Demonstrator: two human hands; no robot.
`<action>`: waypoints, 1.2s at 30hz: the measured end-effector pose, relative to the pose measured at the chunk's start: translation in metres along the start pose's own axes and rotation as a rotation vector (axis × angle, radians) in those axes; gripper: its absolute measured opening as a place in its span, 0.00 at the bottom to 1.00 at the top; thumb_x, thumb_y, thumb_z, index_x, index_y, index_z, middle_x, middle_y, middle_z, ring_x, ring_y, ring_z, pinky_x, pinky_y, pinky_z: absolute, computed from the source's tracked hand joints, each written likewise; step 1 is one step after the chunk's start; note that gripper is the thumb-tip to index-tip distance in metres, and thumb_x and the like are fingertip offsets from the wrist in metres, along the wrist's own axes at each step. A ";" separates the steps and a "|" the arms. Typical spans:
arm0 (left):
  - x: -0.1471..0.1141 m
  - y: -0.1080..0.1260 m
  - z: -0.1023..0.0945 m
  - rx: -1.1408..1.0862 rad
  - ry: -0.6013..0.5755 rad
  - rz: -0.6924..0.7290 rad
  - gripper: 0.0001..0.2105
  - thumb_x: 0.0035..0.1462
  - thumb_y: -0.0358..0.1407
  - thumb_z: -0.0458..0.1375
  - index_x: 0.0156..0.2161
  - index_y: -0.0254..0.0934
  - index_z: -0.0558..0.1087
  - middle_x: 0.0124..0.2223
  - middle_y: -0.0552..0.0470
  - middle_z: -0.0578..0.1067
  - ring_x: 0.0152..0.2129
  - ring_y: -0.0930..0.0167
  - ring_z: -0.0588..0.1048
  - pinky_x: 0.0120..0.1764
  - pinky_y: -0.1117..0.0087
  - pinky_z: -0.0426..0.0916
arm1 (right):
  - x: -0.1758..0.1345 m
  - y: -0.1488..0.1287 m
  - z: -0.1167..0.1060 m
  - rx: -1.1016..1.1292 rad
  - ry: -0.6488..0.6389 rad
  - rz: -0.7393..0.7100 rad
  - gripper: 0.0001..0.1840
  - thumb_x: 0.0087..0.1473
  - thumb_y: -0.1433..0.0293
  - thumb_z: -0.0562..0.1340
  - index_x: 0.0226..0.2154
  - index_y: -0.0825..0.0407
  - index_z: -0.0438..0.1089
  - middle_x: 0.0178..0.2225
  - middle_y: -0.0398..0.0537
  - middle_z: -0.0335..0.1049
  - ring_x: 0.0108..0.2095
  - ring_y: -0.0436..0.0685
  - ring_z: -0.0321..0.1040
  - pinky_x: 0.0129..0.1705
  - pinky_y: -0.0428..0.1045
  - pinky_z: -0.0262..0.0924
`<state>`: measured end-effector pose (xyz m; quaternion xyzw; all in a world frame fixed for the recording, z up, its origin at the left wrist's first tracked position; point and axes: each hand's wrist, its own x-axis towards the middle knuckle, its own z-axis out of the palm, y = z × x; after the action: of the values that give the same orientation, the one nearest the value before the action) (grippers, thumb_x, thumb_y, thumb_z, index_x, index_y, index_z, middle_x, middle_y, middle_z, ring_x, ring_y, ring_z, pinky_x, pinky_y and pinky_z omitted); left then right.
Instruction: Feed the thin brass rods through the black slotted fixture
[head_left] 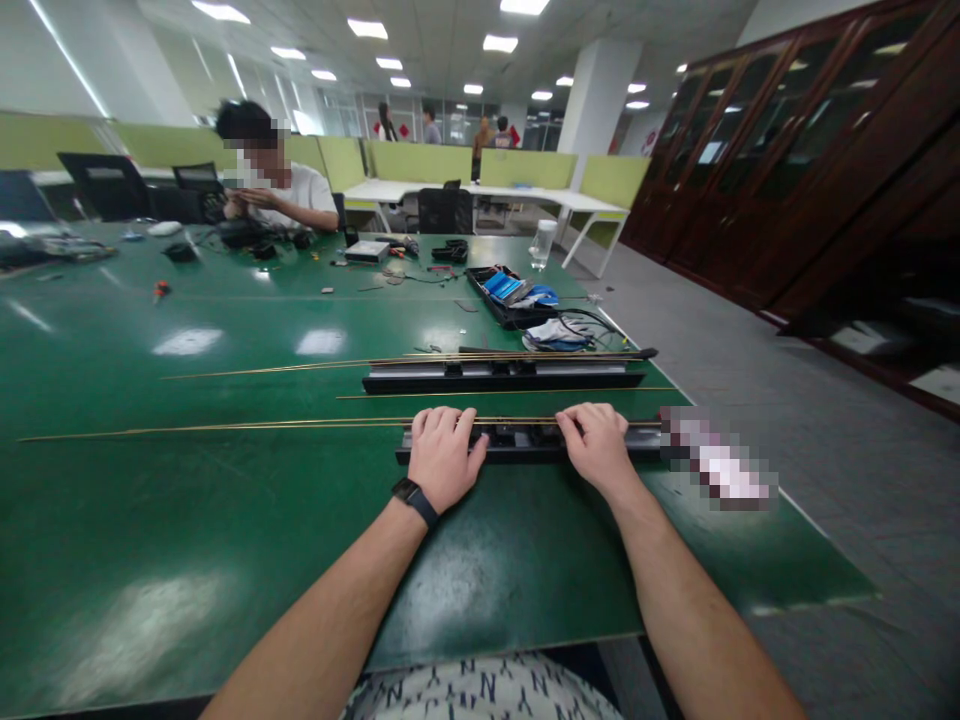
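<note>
- The left hand (444, 455) lies palm down on the near black rail (525, 440), fingers together and slightly bent over its top edge, resting on it rather than clamped; a dark watch (415, 497) sits on the wrist.
- The right hand (598, 445) also lies palm down on the same rail, a little to the right, fingers curled with the tips pressing on the rail's top; it does not grip around it.
- Both forearms reach forward from the bottom of the view, bare, and spread apart towards the elbows.
- The near rail lies crosswise at the near right part of the table, with thin brass rods (225, 428) along its top that run far out to the left.
- Behind it, close and parallel, lies a second black rail (502, 377) with more brass rods (315, 366) on and beside it.
- Farther back stand a black tray (507, 312) with blue items, a bundle of cables (559, 335) and a clear plastic cup (542, 244).
- The green table (187, 520) is glossy and reflects the ceiling lights.
- At the far left, another person (277, 190) in a white shirt sits among small tools.
- Dark wooden cabinets (787, 150) with glass doors line the right wall; green partitions and white desks fill the office behind.
</note>
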<state>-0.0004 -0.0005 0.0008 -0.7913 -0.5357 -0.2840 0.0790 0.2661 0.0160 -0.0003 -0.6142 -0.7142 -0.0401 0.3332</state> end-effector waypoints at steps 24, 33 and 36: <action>0.000 0.001 -0.003 -0.001 -0.005 -0.004 0.17 0.66 0.44 0.54 0.55 0.39 0.72 0.47 0.43 0.77 0.49 0.58 0.71 0.56 0.52 0.59 | -0.001 -0.001 -0.001 -0.019 -0.011 0.006 0.16 0.65 0.58 0.57 0.32 0.48 0.73 0.37 0.47 0.77 0.44 0.60 0.64 0.49 0.57 0.46; 0.001 0.002 -0.003 0.006 -0.012 -0.002 0.17 0.67 0.44 0.54 0.55 0.39 0.72 0.47 0.42 0.77 0.49 0.57 0.71 0.56 0.52 0.58 | -0.001 -0.001 -0.001 -0.016 -0.014 -0.010 0.16 0.66 0.60 0.56 0.31 0.48 0.72 0.36 0.48 0.77 0.44 0.60 0.63 0.49 0.57 0.46; 0.000 0.001 -0.003 0.004 -0.013 -0.003 0.17 0.67 0.44 0.53 0.55 0.39 0.71 0.48 0.42 0.77 0.49 0.58 0.71 0.56 0.52 0.58 | -0.001 -0.001 -0.002 -0.015 -0.016 -0.002 0.16 0.66 0.60 0.55 0.31 0.48 0.71 0.36 0.48 0.77 0.44 0.60 0.63 0.49 0.57 0.46</action>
<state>-0.0002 -0.0020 0.0036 -0.7923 -0.5378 -0.2778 0.0768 0.2659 0.0143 0.0008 -0.6165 -0.7171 -0.0409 0.3226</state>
